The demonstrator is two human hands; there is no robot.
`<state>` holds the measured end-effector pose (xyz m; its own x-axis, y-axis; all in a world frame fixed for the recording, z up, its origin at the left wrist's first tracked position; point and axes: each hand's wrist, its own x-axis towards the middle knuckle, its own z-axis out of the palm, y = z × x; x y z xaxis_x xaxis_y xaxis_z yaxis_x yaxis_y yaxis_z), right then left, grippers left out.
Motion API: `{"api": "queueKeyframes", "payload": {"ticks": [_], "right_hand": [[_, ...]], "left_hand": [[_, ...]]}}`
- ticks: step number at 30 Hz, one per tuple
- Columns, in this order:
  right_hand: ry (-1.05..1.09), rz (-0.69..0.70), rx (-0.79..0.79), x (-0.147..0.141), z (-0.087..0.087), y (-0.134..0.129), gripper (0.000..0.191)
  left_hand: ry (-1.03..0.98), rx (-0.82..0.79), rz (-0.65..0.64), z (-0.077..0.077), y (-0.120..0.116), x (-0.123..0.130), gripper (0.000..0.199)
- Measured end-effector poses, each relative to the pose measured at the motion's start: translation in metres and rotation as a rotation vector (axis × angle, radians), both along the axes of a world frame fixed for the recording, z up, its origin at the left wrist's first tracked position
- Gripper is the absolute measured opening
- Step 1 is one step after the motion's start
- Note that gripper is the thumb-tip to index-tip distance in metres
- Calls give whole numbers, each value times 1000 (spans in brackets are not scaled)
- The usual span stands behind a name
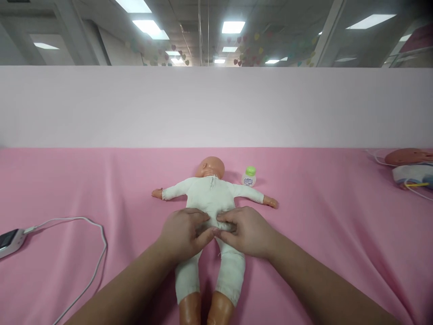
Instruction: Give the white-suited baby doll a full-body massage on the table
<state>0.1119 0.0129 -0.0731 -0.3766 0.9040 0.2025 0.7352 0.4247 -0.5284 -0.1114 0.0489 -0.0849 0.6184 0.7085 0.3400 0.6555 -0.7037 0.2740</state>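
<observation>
The fingers of the left hand [184, 232] lay lightly curled on the white suit [211, 194], its thumb held a little apart from them. The right hand [252, 230] mirrored it, fingertips on the cloth and thumb spread below. The thumb tips met, or very nearly so, at the doll's hips; whether either hand pinched any cloth between thumb and fingers, I could not tell.

Under both hands, the doll [210, 167] lay flat in the middle of the pink sheet [304, 189], its arms stretched out to the sides and its legs towards the person. Its bald head was at the far end (an ear showed on the left, but no face), and a short seam ran down from the neck of the suit.

Just beside the head, on the right, stood a small clear bottle [249, 178] with a green cap [251, 171]. Well apart on the left, a white device [11, 241] with a dark screen trailed a looping white cable [101, 234]. At the far right edge lay a skin-toned form [407, 156], partly cut off, near pale cloth [412, 174] and a yellow strip [417, 184]. A white wall [216, 106] rose behind the sheet.
</observation>
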Motion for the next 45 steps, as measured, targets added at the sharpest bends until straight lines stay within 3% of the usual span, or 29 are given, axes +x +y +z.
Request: {"api": "queueKeyframes", "payload": {"ticks": [3, 7, 10, 15, 20, 25, 30, 33, 38, 42, 45], "right_hand": [[79, -27, 46, 5, -4, 3, 18], [104, -70, 98, 9, -14, 12, 57], [25, -26, 15, 8, -19, 15, 70], [-17, -1, -13, 6, -13, 14, 61], [79, -8, 28, 11, -8, 11, 49], [132, -88, 79, 15, -20, 19, 71], [56, -68, -34, 8, -29, 22, 81], [19, -47, -35, 4, -26, 20, 79], [94, -26, 27, 8, -17, 15, 57], [160, -84, 70, 12, -21, 20, 66], [168, -115, 74, 13, -27, 26, 76]], "left_hand": [[-74, 87, 21, -2, -1, 0, 49], [-53, 143, 48, -8, 3, 4, 66], [45, 78, 42, -11, 6, 6, 73], [106, -22, 17, -2, 4, 6, 67], [-14, -83, -2, 10, 5, 0, 59], [-109, -38, 109, 2, 23, -1, 56], [25, -60, 83, -10, 27, 5, 58], [58, -70, 58, -10, 19, 7, 54], [-16, -121, 46, 0, 8, 4, 45], [-184, -178, 119, 4, 14, 0, 53], [-175, -122, 128, 1, 23, 0, 65]]}}
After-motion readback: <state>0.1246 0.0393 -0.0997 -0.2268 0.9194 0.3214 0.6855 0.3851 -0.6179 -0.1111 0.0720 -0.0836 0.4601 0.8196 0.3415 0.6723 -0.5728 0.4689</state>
